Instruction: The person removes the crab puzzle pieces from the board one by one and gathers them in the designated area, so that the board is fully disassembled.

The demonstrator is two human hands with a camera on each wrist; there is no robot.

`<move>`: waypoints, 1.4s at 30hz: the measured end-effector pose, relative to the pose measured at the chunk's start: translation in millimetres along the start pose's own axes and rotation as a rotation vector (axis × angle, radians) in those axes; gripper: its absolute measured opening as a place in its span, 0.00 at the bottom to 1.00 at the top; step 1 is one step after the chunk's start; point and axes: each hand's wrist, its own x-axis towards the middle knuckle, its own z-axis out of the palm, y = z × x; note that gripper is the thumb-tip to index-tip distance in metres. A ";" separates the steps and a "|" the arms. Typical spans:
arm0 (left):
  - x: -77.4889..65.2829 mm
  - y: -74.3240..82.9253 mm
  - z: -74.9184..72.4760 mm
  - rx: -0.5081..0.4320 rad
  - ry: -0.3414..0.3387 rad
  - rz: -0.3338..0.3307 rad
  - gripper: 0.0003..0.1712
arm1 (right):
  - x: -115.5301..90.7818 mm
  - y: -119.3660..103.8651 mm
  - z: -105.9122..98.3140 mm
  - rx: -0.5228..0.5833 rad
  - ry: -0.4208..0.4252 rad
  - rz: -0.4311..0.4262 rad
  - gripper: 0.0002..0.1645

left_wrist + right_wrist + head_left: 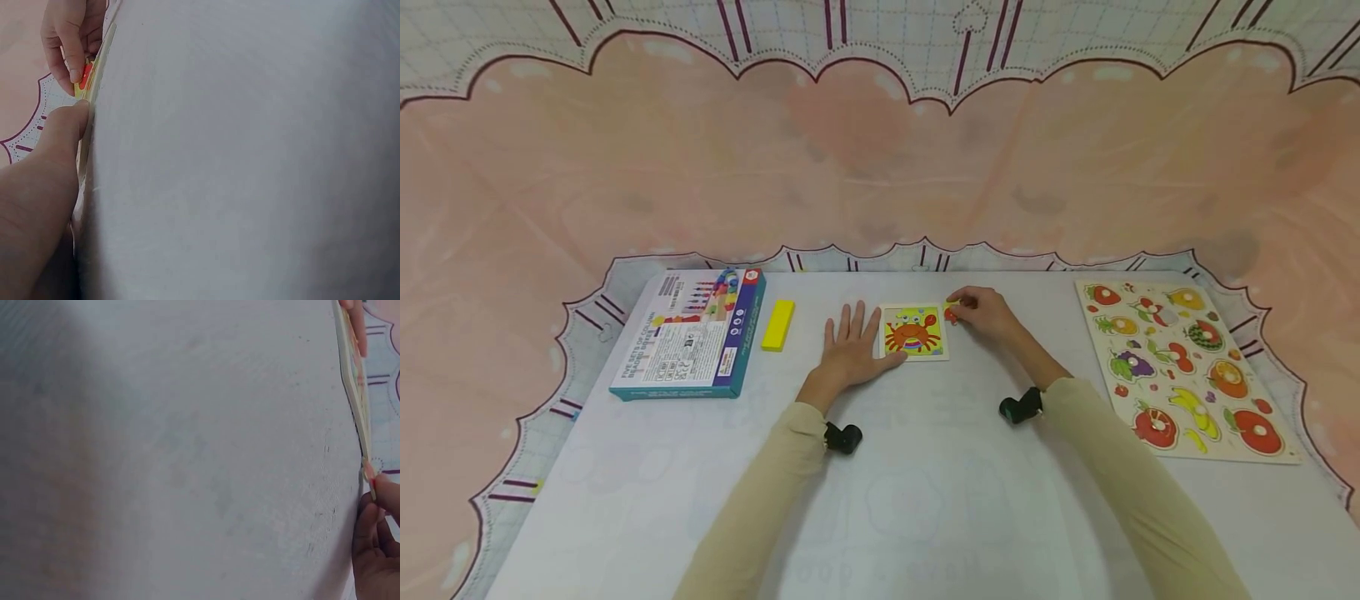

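A small square crab puzzle (pixel 913 333) with a pale border lies flat on the table; its picture is an orange-red crab on yellow. Beside it, my left hand (pixel 850 354) rests with fingers spread, its thumb on the puzzle's near left edge. My right hand (pixel 987 312) pinches a small red and yellow puzzle piece (pixel 951 314) between thumb and fingers, right at the board's upper right side. In the left wrist view the puzzle piece (pixel 85 76) stands tilted close over the board. The right wrist view catches only the board's thin edge (pixel 354 394) and the pinching fingertips.
A teal-edged beaded-stairs box (pixel 688 333) lies at the table's left, with a yellow block (pixel 778 326) between it and my left hand. On the right lies a fruit picture board (pixel 1187 371). The white table (pixel 925 483) ends just behind the puzzle.
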 end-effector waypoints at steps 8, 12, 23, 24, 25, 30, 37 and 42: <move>0.7 -1.2 0.8 -0.015 0.006 0.007 0.56 | -1.2 -2.9 3.0 -0.063 0.034 -0.025 0.17; 1.1 -1.3 0.0 -0.016 0.000 0.004 0.56 | -1.4 -5.5 4.1 -0.096 0.047 -0.049 0.15; 1.8 -1.8 0.1 -0.005 0.010 0.004 0.56 | -3.3 -12.8 6.3 -0.194 0.045 -0.022 0.15; 1.9 -1.9 0.1 -0.005 0.011 0.004 0.56 | -3.8 -13.2 6.1 -0.192 0.045 -0.012 0.14; 2.1 -2.0 0.1 -0.006 0.012 0.004 0.56 | -4.2 -13.2 6.1 -0.191 0.047 -0.003 0.14; 2.5 -1.9 0.0 -0.008 0.015 0.005 0.56 | -6.3 -13.0 5.9 -0.196 0.055 -0.015 0.14; 2.3 -2.0 1.3 -0.012 0.009 -0.001 0.56 | -8.7 -13.1 2.5 -0.149 0.061 -0.039 0.17; 2.8 -2.0 1.9 -0.002 0.010 -0.003 0.56 | -7.5 -15.0 1.9 -0.093 0.093 -0.105 0.21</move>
